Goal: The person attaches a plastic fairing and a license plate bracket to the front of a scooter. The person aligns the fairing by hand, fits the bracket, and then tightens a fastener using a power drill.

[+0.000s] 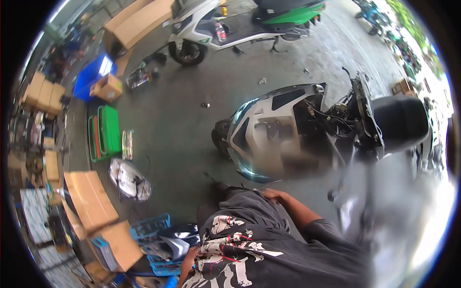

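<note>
My right hand [272,194] is down at my waist, against the side of my dark printed shirt [249,254]. Its fingers are partly hidden by the cloth, so whether they grip anything is unclear. Of my left arm [188,265] only a short stretch shows beside the shirt; the hand is out of sight. Just ahead of me stands a partly stripped scooter [276,108], its front facing left. Cables show behind its open front, and its light strips [245,110] glow. A blurred patch covers part of its near side. Behind its handlebar is a black seat [401,124].
A white and green scooter [288,17] with a bottle [220,31] on its footboard stands at the back. Leftward are a blue bin [93,79], green crates [109,132], a pale scooter panel [129,180], open cartons [91,199] and a blue crate [151,225]. Small parts [205,104] lie on the floor.
</note>
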Motion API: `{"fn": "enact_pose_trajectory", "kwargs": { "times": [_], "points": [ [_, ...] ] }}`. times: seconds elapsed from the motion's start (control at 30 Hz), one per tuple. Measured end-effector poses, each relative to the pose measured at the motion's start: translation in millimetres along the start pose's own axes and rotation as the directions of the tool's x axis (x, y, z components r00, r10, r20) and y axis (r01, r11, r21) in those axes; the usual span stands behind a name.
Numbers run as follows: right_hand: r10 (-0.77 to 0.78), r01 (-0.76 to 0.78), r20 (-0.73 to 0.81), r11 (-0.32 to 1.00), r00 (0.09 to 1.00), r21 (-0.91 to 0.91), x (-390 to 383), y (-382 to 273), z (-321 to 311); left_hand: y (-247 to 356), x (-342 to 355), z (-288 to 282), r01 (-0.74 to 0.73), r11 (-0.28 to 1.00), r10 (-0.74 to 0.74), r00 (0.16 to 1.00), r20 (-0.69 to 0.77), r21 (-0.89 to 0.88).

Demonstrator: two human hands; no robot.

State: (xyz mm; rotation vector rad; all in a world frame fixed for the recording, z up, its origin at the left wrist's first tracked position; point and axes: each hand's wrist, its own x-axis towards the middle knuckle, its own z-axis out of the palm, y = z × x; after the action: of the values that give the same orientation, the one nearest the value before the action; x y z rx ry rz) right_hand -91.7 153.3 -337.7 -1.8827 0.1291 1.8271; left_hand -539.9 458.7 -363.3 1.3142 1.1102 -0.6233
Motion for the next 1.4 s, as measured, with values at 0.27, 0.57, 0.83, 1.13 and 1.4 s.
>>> {"fn": "enact_pose_trajectory", "kwargs": {
  "times": [0.27, 0.57, 0.83, 1.13, 1.4],
  "points": [
    [-0.503, 0.727, -0.81, 0.671, 0.301, -0.146, -197.4, -180.9, -43.6, 158.7, 99.7, -169.4, -0.23, 0.814, 0.191, 0.973, 0.129, 0.533],
    [0.52, 0.461, -0.773, 0.821, -0.364, 0.336, -112.1, -158.1, -169.2, 386.8, 198.5, -318.6, -0.194, 0.843, 0.187, 0.98, 0.064, 0.501],
    [0.667, 0.6, -0.688, 0.684, -0.286, 0.414, -100.3, -184.5, -186.7, 532.8, 221.6, -376.1, -0.157, 0.718, 0.2, 0.98, 0.015, 0.678],
    [0.599, 0.63, -0.604, 0.751, -0.526, 0.196, -86.5, -192.8, -172.3, 751.4, 247.5, -135.1, -0.686, 0.387, 0.408, 0.727, 0.552, 0.616],
    [0.736, 0.689, -0.483, 0.652, -0.475, 0.316, -98.3, -183.3, -174.6, 819.6, 129.4, 230.6, -0.995, -0.1, -0.062, -0.02, 0.998, -0.026]
  ]
}}
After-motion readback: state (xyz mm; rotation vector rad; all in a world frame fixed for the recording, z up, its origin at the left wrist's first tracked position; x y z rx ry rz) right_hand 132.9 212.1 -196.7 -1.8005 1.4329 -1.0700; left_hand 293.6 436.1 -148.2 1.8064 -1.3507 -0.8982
